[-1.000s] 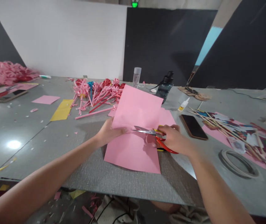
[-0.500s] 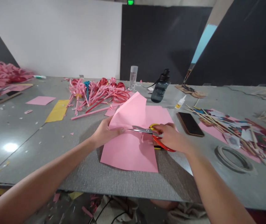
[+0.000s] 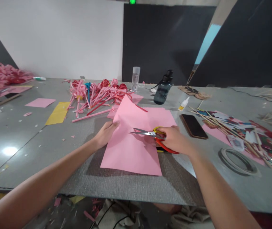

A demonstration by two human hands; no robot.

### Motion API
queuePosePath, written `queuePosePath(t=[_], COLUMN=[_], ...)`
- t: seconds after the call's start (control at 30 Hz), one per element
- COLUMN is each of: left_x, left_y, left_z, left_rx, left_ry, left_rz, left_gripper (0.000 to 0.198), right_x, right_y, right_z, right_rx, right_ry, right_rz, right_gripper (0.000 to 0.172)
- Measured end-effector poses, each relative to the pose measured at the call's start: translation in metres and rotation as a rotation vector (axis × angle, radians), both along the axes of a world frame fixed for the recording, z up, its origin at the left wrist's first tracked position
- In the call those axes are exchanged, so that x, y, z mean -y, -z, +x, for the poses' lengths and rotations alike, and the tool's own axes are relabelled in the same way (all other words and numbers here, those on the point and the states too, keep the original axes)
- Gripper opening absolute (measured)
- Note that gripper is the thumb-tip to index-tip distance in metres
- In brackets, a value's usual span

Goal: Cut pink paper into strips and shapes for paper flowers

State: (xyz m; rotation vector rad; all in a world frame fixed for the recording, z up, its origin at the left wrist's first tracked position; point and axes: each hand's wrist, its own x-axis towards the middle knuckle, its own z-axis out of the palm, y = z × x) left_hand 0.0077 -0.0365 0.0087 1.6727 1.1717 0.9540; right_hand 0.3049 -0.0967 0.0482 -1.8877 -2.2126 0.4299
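A large sheet of pink paper is lifted off the table in front of me, its far corner raised to a point. My left hand pinches the sheet's left edge, thumb on top. In my right hand are scissors with yellow and red handles. Their blades are parted a little and point left, over the pink sheet. Whether the blades touch the paper I cannot tell. More pink paper lies flat behind the scissors.
Pink and red paper flowers lie heaped behind the sheet. A dark water bottle, a clear bottle and a glue bottle stand farther back. To the right are a phone, tape rolls and thin wooden sticks.
The paper's raised fold has opened out, and its tip has shifted left. My left hand has moved slightly left and up along the edge. The scissors' blades have spread apart.
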Motion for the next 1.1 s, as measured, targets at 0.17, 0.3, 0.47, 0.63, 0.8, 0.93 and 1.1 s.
queuePosePath(t=[0.17,0.3,0.47,0.63,0.8,0.93,1.1], left_x=[0.002,0.002,-0.003,-0.008,-0.01,-0.012,-0.014], left_y=[-0.004,-0.007,-0.009,-0.006,-0.004,-0.002,0.0], left_z=[-0.001,-0.006,-0.01,-0.011,-0.013,-0.014,-0.015], left_rx=[0.056,0.186,0.201,0.162,0.189,0.222,0.292], left_ry=[0.018,0.151,0.222,0.194,0.17,0.15,0.143], left_rz=[-0.161,-0.339,-0.294,-0.252,-0.206,-0.194,-0.147], left_gripper=[0.048,0.044,0.051,0.066,0.082,0.092,0.079], right_x=[-0.001,0.0,-0.003,-0.008,-0.01,-0.009,-0.009], right_y=[0.002,0.002,0.007,0.011,0.014,0.012,0.01], right_z=[0.002,0.003,0.007,0.011,0.014,0.013,0.013], right_rx=[0.039,0.045,0.067,0.108,0.109,0.121,0.127], right_ry=[0.009,-0.02,-0.043,-0.035,-0.048,-0.04,0.02], right_rz=[0.032,0.03,0.048,0.112,0.126,0.135,0.185], right_gripper=[0.023,0.02,0.022,0.027,0.024,0.024,0.021])
